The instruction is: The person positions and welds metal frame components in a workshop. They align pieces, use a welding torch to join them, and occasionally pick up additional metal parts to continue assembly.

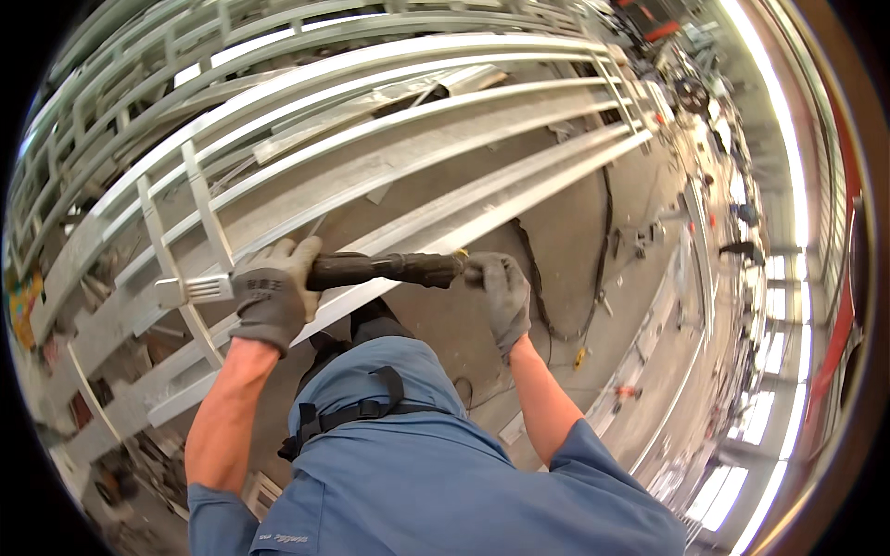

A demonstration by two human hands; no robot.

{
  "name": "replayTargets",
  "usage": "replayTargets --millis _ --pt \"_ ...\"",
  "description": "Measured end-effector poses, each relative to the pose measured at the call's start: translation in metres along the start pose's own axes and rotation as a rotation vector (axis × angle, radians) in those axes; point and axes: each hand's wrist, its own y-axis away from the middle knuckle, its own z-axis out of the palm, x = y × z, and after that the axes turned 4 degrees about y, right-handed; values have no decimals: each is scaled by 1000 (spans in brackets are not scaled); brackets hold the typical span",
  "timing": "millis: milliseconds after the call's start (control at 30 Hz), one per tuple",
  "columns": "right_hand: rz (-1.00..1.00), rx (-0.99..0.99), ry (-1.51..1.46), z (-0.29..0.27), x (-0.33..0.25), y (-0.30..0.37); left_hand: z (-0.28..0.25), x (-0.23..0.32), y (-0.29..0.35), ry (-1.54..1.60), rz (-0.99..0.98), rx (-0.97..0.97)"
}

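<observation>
A long black tool (380,268), wrapped along its body, lies level in front of my waist over the metal rails. My gloved left hand (275,287) is closed around it near its left end. Beyond that hand sticks out a pale, slotted flat piece (197,290), which seems to belong to the tool. My gloved right hand (501,295) has its fingers curled together at the tool's right end, by a small yellow spot (462,252). What those fingertips pinch is too small to tell. Long aluminium rails (445,227) run beneath and beyond the tool.
More metal frames (213,56) are stacked along the far left. A thick black cable (533,269) loops over the concrete floor (565,241) at the right. An orange tool (628,392) and a yellow piece (580,357) lie on the floor. Short crossbars (206,208) join rails.
</observation>
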Motion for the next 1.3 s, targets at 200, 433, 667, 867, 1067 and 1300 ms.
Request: replayTargets --millis 200,433,667,867,1067,1300 --pt "396 -378 -1177 6 37 73 -42 54 21 187 286 137" --pt "-398 150 -330 19 -88 57 -85 116 12 316 856 174" --pt "-462 -285 -81 187 -194 24 -204 139 38 697 1011 -150" --pt "-476 -598 86 270 -212 31 -248 158 58 810 895 -310" --pt "-481 -732 200 286 -204 28 -263 133 56 711 788 14" --pt "-463 -709 265 227 -174 -12 -278 153 41 556 1099 -103"
